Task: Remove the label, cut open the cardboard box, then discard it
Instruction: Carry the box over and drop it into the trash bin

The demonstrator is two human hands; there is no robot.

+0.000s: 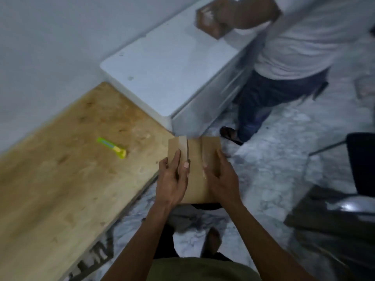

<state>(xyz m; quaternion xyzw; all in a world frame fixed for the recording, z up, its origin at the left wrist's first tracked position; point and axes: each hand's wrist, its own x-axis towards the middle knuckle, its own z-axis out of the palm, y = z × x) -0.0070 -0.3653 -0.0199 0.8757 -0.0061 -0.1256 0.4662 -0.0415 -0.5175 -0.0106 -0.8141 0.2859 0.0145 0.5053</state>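
From the head camera, both hands hold the flattened cardboard box [195,169] out in front of the body, over the marbled floor [274,169] just past the edge of the wooden table [60,179]. The left hand [172,179] grips the box's left side, fingers over its top face and thumb along a raised flap; the right hand [221,179] grips the right side likewise — thumb on top beside a strip of clear tape. The box's far end shows cut, parted flaps. A yellow-green utility knife [112,148] lies on the table, well apart from the hands. Beyond stands a white cabinet [172,74], and a second person [294,47] — blurred — holds a small brown box [209,23] above it. A dark chair [361,163] is at the right.
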